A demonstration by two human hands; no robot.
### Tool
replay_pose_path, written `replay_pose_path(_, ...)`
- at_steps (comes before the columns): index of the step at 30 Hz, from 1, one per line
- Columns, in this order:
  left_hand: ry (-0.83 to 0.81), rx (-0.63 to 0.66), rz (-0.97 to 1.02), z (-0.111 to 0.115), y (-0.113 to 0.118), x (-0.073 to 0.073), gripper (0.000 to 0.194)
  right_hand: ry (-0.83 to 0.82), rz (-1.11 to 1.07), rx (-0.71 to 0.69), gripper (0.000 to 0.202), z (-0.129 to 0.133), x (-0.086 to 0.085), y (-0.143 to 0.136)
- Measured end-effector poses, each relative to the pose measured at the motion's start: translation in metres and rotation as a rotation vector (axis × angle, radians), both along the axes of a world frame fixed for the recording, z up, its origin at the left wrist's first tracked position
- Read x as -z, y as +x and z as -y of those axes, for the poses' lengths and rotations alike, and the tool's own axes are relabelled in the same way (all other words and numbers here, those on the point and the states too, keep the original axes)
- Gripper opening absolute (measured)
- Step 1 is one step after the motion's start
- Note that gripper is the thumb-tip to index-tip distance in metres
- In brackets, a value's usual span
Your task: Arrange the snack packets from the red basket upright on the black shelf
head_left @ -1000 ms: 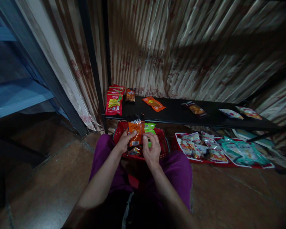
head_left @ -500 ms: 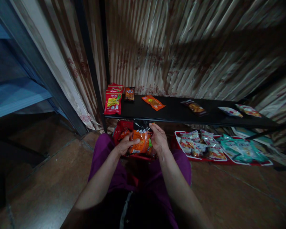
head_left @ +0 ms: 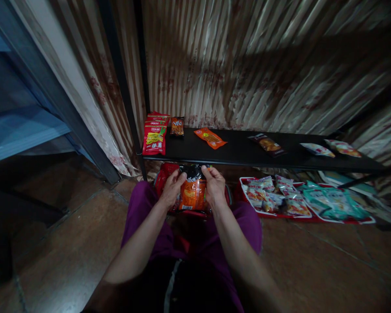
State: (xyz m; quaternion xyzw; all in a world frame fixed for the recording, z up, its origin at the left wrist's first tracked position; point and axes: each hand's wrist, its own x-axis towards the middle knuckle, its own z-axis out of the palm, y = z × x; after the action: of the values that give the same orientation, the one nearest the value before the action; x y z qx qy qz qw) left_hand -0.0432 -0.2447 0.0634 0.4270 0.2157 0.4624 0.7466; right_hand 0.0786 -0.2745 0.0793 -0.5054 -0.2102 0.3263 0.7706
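Head view: both bare hands hold one orange-and-black snack packet (head_left: 193, 194) spread flat over the red basket (head_left: 164, 173) between the knees, so the step in hand reads as a two-handed hold, the packet being steadied or straightened rather than let go. The left hand (head_left: 172, 190) grips its left side in a narrow pinch, thumb on the front near the upper corner; the right hand (head_left: 215, 188) pinches the opposite upper side likewise, its thumb near the top edge. Any move from this pose would, I judge, call for both hands to travel together, with light tension so the film does not fold, and with care at the front edge of the black shelf (head_left: 237, 151) just beyond. The packet's printed face is towards the wearer, its black band with white characters uppermost and its orange part below, carrying a small pale label at the bottom; the film looks glossy and slightly puckered. Whether its lower edge touches anything inside the basket I cannot tell. On the shelf, overlapping red packets (head_left: 154, 140) lie at the left end, just beside a small orange-and-black packet (head_left: 177, 127) of similar colouring; an orange packet (head_left: 210, 138) and a dark brown packet (head_left: 267, 144) lie farther right, well apart from each other.
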Motion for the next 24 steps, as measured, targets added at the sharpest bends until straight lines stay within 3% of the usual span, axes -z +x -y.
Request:
replay_pose_path(7,0.009,-0.232,-0.114,-0.009,0.012,-0.003,0.034,-0.006,0.056,-0.012,0.018,0.003,-0.002,-0.007)
replay_pose_path(13,-0.009,-0.298,-0.122,-0.01,0.021,-0.002,0.03,0.028,0.0,0.058,0.021,-0.001,-0.002,-0.008)
replay_pose_path(19,-0.179,-0.122,-0.033,-0.014,0.018,-0.005,0.039,-0.044,0.057,0.101,0.02,-0.008,0.005,0.001)
replay_pose_path(24,-0.126,0.16,-0.051,-0.006,0.001,0.0,0.043,-0.068,-0.005,0.177,0.025,-0.013,0.008,0.013)
